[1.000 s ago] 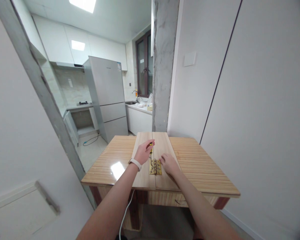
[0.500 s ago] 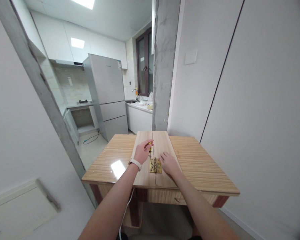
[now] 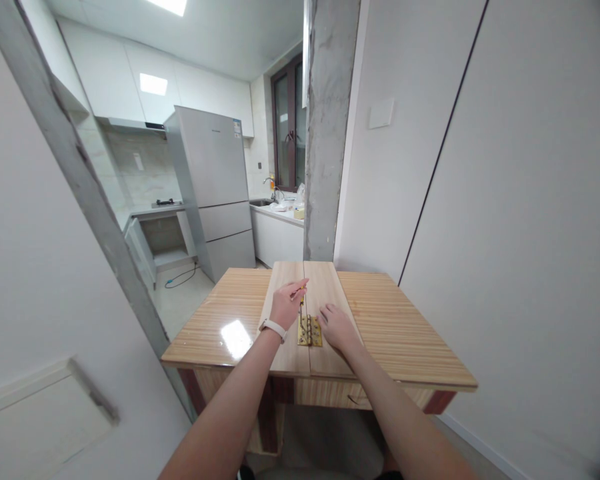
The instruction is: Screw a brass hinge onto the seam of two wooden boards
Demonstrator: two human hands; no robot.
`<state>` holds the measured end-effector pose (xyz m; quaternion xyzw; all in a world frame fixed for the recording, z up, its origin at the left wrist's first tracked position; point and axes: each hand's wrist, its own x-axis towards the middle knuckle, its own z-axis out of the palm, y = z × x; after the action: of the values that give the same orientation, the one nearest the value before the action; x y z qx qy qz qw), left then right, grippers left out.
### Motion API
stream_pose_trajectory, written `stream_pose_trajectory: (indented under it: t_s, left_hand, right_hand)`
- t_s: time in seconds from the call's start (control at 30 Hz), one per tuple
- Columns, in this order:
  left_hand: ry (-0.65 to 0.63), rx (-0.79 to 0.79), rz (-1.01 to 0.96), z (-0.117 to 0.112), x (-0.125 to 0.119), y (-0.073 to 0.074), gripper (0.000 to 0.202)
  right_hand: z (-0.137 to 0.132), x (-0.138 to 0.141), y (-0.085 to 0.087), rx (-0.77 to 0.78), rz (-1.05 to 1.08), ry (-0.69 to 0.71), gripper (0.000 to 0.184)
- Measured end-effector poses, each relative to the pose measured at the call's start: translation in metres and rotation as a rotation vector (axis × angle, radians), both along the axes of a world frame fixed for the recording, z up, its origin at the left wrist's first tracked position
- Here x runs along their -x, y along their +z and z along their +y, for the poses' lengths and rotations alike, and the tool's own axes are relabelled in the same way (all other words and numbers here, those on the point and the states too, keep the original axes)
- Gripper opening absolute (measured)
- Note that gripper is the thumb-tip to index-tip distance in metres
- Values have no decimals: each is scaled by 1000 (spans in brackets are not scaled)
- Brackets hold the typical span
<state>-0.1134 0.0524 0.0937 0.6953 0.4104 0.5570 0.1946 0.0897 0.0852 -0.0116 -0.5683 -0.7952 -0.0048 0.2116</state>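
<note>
My left hand (image 3: 285, 305), with a pale band round the wrist, is closed on the yellow handle of a screwdriver (image 3: 301, 305). The screwdriver's thin shaft points down to the left leaf of a brass hinge (image 3: 309, 333); whether its tip sits in a screw is too small to tell. The hinge lies opened flat across the seam between two pale wooden boards (image 3: 325, 277), with screw heads or holes showing in its leaves. Just right of the hinge, my right hand (image 3: 339, 328) rests on the right board, palm down with the fingers laid out, holding nothing.
The boards lie on a striped wooden table (image 3: 405, 327) with a drawer at its front. White walls stand close on both sides. Beyond the table are a grey pillar (image 3: 330, 133), a fridge (image 3: 217, 160), and a kitchen counter with a sink.
My left hand has turned slightly about the screwdriver handle, and the shaft stands a little more upright. My right hand stays in place on the board. The view has shifted very slightly.
</note>
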Motion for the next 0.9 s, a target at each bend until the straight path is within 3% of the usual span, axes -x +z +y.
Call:
stream_pose_trajectory:
  t_s: [0.37, 0.9]
  left_hand:
    - [-165, 64, -149, 10, 9, -2, 30]
    - [-82, 98, -158, 6, 5, -6, 29]
  right_hand:
    - [2, -1, -4, -17, -27, 0, 43]
    - [4, -1, -6, -17, -28, -1, 44]
